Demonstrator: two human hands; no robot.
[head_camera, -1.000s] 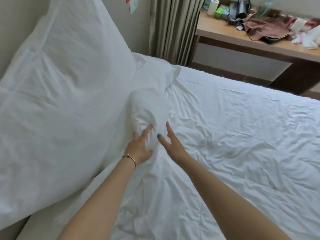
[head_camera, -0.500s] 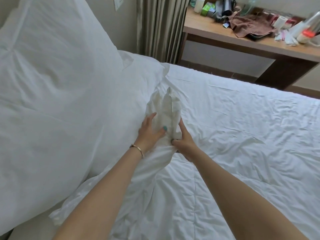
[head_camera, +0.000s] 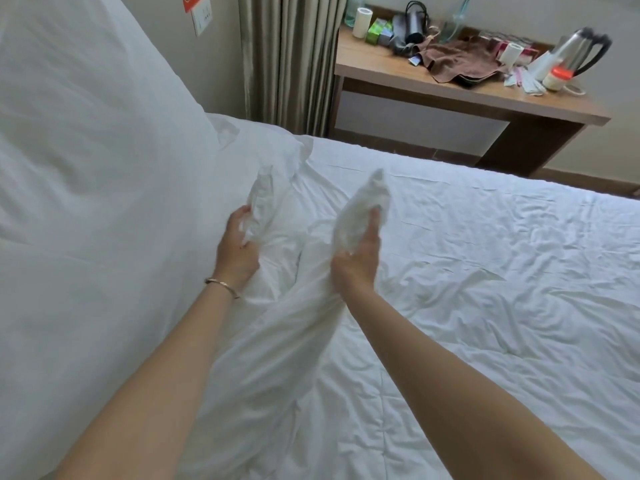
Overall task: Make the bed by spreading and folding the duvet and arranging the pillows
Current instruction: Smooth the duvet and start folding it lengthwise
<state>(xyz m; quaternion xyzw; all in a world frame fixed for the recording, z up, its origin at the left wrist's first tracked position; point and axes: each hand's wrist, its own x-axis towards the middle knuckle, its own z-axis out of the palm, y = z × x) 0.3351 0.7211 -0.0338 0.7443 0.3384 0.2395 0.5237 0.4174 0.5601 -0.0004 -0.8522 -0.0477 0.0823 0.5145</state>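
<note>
Hands [head_camera: 294, 252] (apart) around bunched duvet [head_camera: 485, 306] edge

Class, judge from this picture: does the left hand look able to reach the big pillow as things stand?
Probably yes. The left hand grips a bunch of duvet right beside the big pillow, with nothing between them. It would need to let go of the fabric first.

We see soft, even light with only faint shadows in the duvet's [head_camera: 485, 289] creases. Both hands, left [head_camera: 237, 252] and right [head_camera: 356, 258], are smeared by motion blur. Wide-angle distortion bends the far desk [head_camera: 433, 88], and the whole picture looks slightly soft.
</note>
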